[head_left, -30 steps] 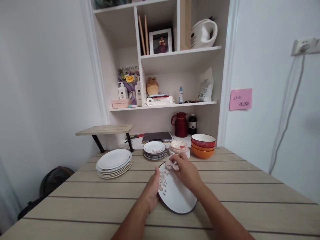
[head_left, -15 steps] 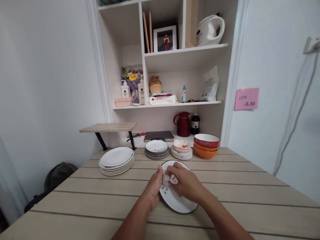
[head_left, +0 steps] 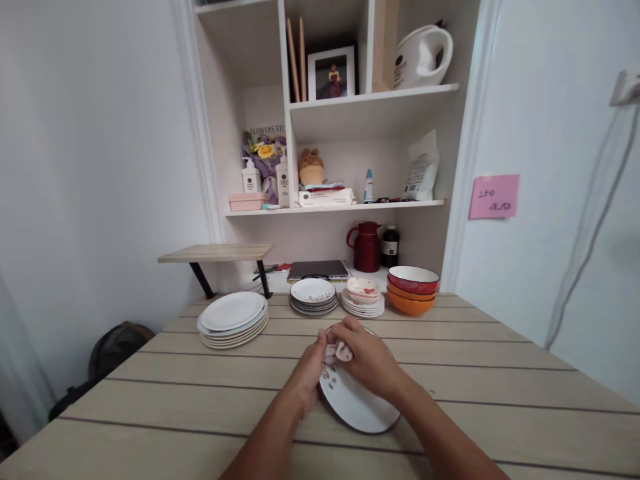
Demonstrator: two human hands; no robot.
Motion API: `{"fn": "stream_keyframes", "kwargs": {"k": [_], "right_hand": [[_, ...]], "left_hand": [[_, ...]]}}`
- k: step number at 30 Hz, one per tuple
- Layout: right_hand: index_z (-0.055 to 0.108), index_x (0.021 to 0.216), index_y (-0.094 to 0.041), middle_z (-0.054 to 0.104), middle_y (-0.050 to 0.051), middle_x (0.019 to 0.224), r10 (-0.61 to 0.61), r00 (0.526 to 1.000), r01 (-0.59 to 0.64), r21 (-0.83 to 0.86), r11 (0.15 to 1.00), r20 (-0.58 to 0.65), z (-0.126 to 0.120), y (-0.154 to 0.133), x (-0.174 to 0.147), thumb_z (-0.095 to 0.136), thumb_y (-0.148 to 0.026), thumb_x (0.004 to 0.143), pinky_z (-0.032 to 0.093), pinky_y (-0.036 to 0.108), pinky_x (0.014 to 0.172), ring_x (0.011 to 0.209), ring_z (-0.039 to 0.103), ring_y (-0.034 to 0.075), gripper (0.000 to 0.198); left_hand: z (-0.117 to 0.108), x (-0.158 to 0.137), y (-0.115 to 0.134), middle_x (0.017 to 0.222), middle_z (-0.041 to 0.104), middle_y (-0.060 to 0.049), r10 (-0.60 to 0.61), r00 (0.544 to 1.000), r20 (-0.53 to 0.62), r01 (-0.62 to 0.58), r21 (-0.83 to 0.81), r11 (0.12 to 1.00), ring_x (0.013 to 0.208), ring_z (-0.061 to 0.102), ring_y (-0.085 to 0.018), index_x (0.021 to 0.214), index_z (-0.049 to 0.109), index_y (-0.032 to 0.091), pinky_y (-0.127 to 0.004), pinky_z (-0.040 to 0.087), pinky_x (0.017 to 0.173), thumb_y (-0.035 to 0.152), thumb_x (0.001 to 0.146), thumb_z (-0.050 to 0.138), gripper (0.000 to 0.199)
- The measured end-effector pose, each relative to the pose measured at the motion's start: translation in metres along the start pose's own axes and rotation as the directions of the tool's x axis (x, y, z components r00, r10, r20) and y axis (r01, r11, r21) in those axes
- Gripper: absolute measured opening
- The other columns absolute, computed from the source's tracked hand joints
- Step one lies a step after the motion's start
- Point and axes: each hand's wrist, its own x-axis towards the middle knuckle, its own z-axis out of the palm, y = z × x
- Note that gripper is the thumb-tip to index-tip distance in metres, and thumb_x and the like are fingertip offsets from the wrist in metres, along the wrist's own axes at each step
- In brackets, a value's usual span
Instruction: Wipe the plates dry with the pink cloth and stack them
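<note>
- Left hand [head_left: 307,373] and right hand [head_left: 367,355]: state?

- Left is grasping the dark-rimmed floral plate [head_left: 357,403] at its left edge, thumb up top; fingers underneath hidden. Right is clenched on a crumpled pale pink cloth [head_left: 343,351], against the plate's upper left part, just beside the left thumb.

- Plate location?

- Over the near middle of the plank tabletop [head_left: 220,397]. Can't tell if its lower edge touches wood.

- Behind it?

- Left to right: stack of large white plates [head_left: 233,312], stack of smaller floral plates [head_left: 313,291], heart-patterned bowls [head_left: 363,289] on small white plates [head_left: 363,309], red bowl [head_left: 414,285] nested on orange bowls [head_left: 410,307].

- Past those?

- Red thermos jug [head_left: 367,248], dark bottle [head_left: 390,237] to its right, both below the cabinet shelf [head_left: 380,207].
</note>
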Motion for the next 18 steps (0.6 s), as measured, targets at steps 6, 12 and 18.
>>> {"fn": "stream_keyframes", "kwargs": {"k": [6,12,18], "right_hand": [[0.059,0.104,-0.028,0.052,0.003,0.112,0.161,0.973,-0.172,-0.057,0.983,-0.167,-0.009,0.026,0.011,0.058,-0.017,0.078,0.031,0.024,0.062,0.081,0.054,0.015,0.028],[0.059,0.097,-0.027,0.054,0.003,0.099,0.306,0.952,-0.301,-0.224,0.927,-0.01,-0.03,0.035,-0.007,0.053,-0.014,0.076,0.026,0.026,0.059,0.074,0.054,0.015,0.026],[0.057,0.081,-0.025,0.059,0.0,0.087,0.185,0.934,-0.142,-0.157,0.977,0.306,-0.032,0.023,-0.02,0.057,-0.009,0.063,0.026,0.026,0.058,0.073,0.053,0.016,0.024]], "left_hand": [[0.002,-0.002,0.003,0.113,0.07,-0.016,-0.027,0.998,0.048,0.029,-0.037,0.999,0.102,0.067,-0.028,0.126,0.058,0.014,-0.039,0.047,0.094,0.056,0.085,0.054,0.059],[0.003,-0.005,0.002,0.112,0.07,-0.017,-0.013,1.0,0.008,0.013,-0.035,0.999,0.105,0.066,-0.029,0.124,0.06,0.011,-0.041,0.046,0.097,0.054,0.085,0.055,0.059],[0.001,-0.005,0.001,0.114,0.069,-0.018,-0.037,0.999,0.016,0.038,-0.086,0.996,0.104,0.066,-0.031,0.126,0.058,0.011,-0.042,0.046,0.096,0.055,0.084,0.056,0.061]]}}
